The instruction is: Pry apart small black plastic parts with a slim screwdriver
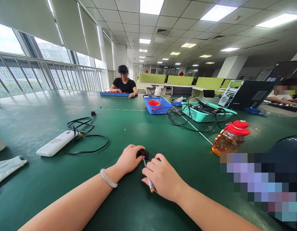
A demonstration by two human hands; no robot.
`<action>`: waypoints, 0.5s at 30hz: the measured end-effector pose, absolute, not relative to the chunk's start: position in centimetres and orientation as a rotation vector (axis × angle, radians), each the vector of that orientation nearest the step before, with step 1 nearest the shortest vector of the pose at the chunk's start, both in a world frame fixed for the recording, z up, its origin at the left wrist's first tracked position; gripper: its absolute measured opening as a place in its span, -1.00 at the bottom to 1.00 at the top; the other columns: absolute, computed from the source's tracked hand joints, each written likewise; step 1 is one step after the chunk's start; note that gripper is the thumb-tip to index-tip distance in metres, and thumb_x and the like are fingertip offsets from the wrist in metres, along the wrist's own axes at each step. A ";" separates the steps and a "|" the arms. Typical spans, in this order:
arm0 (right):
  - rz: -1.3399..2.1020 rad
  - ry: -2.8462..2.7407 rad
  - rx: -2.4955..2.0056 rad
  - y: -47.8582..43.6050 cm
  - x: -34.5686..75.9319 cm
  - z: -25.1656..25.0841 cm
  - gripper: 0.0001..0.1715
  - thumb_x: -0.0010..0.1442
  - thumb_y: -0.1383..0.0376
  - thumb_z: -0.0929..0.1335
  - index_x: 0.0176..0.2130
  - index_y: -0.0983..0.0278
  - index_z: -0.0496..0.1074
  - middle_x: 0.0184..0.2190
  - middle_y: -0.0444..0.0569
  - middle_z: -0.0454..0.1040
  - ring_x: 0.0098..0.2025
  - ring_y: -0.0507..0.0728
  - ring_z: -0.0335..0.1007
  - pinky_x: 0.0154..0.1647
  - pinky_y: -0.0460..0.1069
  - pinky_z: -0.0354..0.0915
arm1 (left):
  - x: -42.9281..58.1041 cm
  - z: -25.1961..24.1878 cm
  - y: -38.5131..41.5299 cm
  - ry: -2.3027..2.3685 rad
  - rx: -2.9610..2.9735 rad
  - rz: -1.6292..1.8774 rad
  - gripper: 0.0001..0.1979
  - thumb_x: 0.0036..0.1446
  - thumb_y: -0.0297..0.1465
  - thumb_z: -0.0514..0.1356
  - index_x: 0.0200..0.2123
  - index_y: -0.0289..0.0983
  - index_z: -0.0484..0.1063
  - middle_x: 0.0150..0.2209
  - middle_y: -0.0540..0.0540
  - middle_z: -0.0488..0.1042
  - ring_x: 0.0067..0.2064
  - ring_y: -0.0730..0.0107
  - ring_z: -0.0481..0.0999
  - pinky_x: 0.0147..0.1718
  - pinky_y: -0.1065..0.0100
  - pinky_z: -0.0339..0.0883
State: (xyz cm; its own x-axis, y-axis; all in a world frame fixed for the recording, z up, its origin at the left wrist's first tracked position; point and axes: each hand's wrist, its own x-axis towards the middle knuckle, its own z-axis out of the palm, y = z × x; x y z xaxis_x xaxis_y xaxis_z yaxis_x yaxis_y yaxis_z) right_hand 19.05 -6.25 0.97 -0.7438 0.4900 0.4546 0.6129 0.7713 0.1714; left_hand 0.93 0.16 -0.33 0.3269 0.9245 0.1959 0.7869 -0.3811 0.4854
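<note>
My left hand [130, 159] presses a small black block-shaped part [144, 154] against the green tabletop, thumb and fingers closed on its left side. A pale bracelet circles that wrist. In my right hand [161, 175] is a slim screwdriver [150, 183], its brown-ended handle toward me and its thin metal shaft slanting up to the black part. The tip appears to meet the near face of the part, but the exact contact is too small to make out.
A white power strip [57, 143] with a black cord lies left. A jar with a red lid [229, 141], a blue basket [158, 110] and a teal basket [198, 116] of cables stand right. A person [124, 84] sits across the green table [109, 205].
</note>
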 end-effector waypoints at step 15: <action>-0.450 -2.417 -0.799 -6.0 19.4 1.4 -0.88 0.23 0.38 0.31 -0.38 0.27 0.38 -0.49 -0.14 0.41 -0.42 0.05 0.21 -0.12 0.05 0.04 | 0.8 -0.1 0.2 1.559 2.298 0.632 -0.61 0.10 -0.37 0.21 0.03 -0.13 0.48 -0.05 -0.14 0.53 0.03 0.14 0.45 0.09 0.14 0.30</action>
